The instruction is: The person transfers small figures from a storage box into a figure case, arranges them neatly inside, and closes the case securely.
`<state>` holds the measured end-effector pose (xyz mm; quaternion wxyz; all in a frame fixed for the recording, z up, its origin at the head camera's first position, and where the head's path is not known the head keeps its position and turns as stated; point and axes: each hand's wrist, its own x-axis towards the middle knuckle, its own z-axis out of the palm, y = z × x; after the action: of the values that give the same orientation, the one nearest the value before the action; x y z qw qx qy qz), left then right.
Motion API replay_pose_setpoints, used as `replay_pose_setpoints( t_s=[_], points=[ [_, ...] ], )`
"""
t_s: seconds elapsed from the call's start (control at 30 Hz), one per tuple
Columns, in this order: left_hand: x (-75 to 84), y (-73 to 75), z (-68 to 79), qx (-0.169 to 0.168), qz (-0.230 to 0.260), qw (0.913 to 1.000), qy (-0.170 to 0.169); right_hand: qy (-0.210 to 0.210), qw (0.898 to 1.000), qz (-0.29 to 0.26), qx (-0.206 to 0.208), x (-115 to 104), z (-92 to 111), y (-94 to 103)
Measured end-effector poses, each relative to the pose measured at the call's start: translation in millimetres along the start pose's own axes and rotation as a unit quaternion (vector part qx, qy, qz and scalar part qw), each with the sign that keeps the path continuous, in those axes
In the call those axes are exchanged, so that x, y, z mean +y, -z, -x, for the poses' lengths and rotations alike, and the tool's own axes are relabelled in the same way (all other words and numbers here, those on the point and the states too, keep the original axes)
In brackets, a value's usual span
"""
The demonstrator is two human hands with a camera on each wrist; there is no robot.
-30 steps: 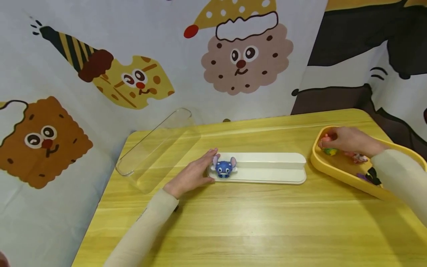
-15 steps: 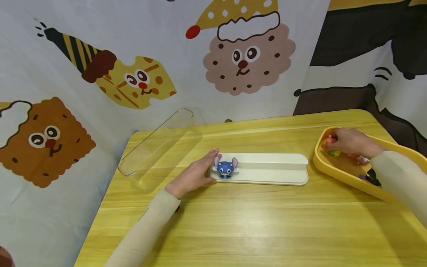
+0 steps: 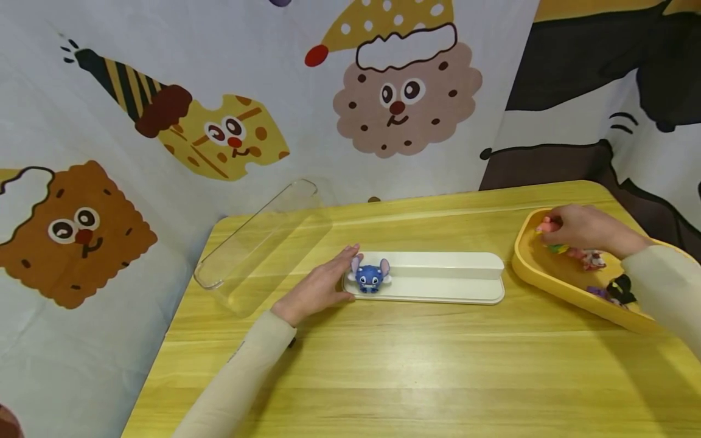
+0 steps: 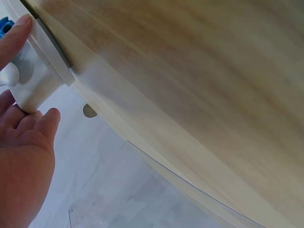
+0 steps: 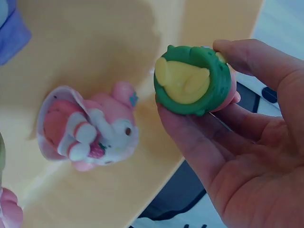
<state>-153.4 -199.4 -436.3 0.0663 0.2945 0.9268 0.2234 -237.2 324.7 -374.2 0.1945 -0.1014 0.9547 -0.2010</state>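
Head: blue figurine (image 3: 370, 278) sits on the white stand (image 3: 443, 287), beside the left hand (image 3: 317, 286); we think a stray nudge could topple it. Left wrist: that hand grips the stand's end. Right wrist: right hand (image 5: 256, 137) pinches the green-and-yellow figurine (image 5: 183, 78) over the yellow tray (image 5: 209, 19); a slack hold might drop it.

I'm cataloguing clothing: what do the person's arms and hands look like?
The left sleeve and right sleeve are long, cream and reach the wrists; the left bears a faint dark marking. The left hand and right hand wear no gloves.
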Motion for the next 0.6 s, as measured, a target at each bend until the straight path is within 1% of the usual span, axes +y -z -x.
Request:
replay_pose_setpoints(
  t_s=[0.2, 0.3, 0.4, 0.53, 0.6],
  points=[
    [1.4, 0.5, 0.1, -0.001, 0.0, 1.0, 0.001, 0.019, 0.999, 0.028, 0.021, -4.2, 11.7, 13.0],
    [1.7, 0.6, 0.3, 0.0, 0.001, 1.0, -0.001, 0.011, 0.998, 0.043, 0.038, -6.6, 20.1, 20.4],
    [1.7, 0.7, 0.3, -0.001, 0.001, 1.0, -0.002, -0.01, 0.997, 0.054, 0.055, -9.8, 28.0, 24.9],
    [1.2, 0.4, 0.0, -0.002, -0.002, 1.0, -0.004, -0.031, 0.995, 0.06, 0.077, -14.7, 36.2, 26.1],
    [0.8, 0.2, -0.1, -0.002, -0.002, 1.0, -0.005, -0.032, 0.994, 0.06, 0.085, -17.0, 39.7, 25.9]
  ],
)
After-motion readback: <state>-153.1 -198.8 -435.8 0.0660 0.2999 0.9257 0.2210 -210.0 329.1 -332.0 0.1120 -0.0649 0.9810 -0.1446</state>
